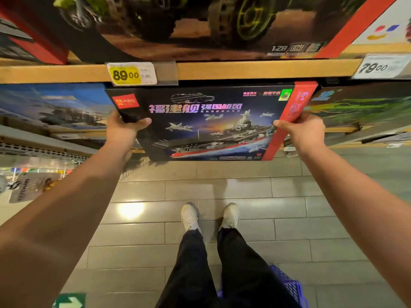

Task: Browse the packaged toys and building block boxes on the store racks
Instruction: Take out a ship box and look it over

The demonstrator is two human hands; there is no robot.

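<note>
Between both hands (121,132) (308,130), carrier box (206,123).

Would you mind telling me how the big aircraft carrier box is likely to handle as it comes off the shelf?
The aircraft carrier box looks flat and stiff: it spans between the left hand and right hand without sagging. Its glossy face reflects light, so it may be slippery. Being wide and held only at its side edges, it could tilt if one hand lets go.
</note>
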